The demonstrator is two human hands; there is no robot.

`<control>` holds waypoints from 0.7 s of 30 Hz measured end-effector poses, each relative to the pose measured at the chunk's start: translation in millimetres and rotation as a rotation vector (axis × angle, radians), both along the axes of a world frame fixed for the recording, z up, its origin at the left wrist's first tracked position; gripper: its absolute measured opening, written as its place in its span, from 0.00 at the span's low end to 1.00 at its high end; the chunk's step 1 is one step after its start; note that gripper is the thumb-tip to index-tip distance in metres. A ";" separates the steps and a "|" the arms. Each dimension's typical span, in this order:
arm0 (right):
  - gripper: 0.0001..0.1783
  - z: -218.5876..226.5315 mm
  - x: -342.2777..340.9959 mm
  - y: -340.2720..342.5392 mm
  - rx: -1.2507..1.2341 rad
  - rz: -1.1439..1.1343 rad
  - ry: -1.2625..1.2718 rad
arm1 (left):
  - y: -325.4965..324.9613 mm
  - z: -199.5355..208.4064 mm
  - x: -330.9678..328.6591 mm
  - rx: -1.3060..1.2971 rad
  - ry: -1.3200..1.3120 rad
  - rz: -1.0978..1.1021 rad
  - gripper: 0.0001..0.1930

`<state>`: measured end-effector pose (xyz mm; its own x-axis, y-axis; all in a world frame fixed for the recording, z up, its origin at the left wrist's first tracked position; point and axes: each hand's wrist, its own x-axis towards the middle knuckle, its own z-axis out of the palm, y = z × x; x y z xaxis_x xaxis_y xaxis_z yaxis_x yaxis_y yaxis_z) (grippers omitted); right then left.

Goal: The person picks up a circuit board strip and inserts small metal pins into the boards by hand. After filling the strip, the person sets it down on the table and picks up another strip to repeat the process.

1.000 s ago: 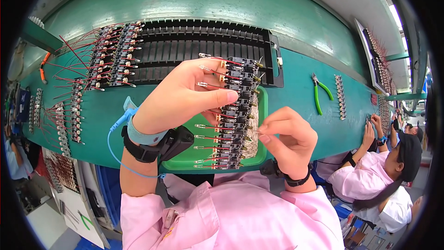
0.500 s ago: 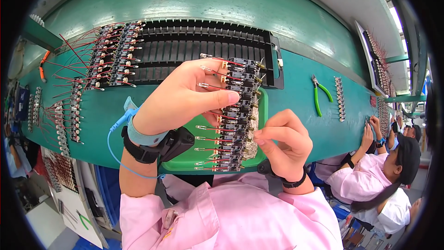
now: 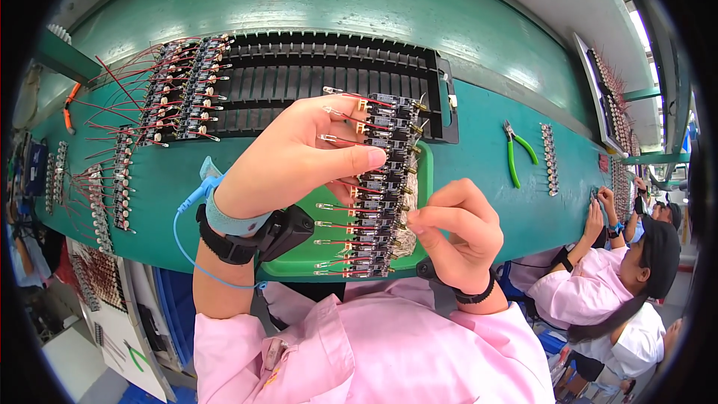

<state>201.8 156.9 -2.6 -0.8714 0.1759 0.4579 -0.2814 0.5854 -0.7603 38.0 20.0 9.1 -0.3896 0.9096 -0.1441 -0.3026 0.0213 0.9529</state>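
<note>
My left hand (image 3: 295, 153) is closed on a long strip of black circuit boards (image 3: 383, 193), held upright across the middle of the view with the thumb on its face. Short red wires with clear, bulb-like ends stick out along the strip's left side, and metal leads along its right. My right hand (image 3: 465, 232) is pinched at the strip's lower right edge; whatever sits between the fingertips is too small to make out. Below the strip lies a green tray (image 3: 295, 263) with a bundle of pale, thin strands (image 3: 406, 236) in it, partly hidden by the strip.
Behind my hands stands a black slotted rack (image 3: 277, 78), with similar wired strips (image 3: 198, 90) at its left end. More strips (image 3: 123, 179) lie at the left. Green-handled cutters (image 3: 516, 157) and another strip (image 3: 550, 161) rest at the right. Co-workers (image 3: 598, 277) sit further right.
My right hand has shifted very slightly left, its fingertips closer to the strip's edge. The left hand and the strip have hardly moved.
</note>
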 end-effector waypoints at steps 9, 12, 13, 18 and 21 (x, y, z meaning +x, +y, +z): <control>0.12 2.9 -1.0 -3.0 0.120 -0.036 0.026 | -0.1 -1.3 -0.7 -0.003 0.013 -0.011 0.11; 0.11 2.3 -1.6 -2.7 0.109 -0.055 0.041 | 0.3 -1.0 -0.6 0.008 -0.009 -0.008 0.11; 0.11 2.7 -1.8 -2.3 0.112 -0.065 0.040 | 0.2 -0.8 -0.6 0.009 -0.009 -0.009 0.11; 0.11 3.0 -3.3 -0.7 0.141 -0.096 0.032 | 0.6 1.5 1.0 -0.003 -0.031 -0.017 0.11; 0.11 3.0 -4.3 0.9 0.178 -0.097 0.035 | 1.7 1.5 2.1 0.011 -0.062 -0.024 0.10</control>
<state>197.5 157.7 0.4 -0.8375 0.1722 0.5186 -0.2411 0.7351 -0.6336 40.1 21.7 10.6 -0.3586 0.9201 -0.1572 -0.3602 0.0189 0.9327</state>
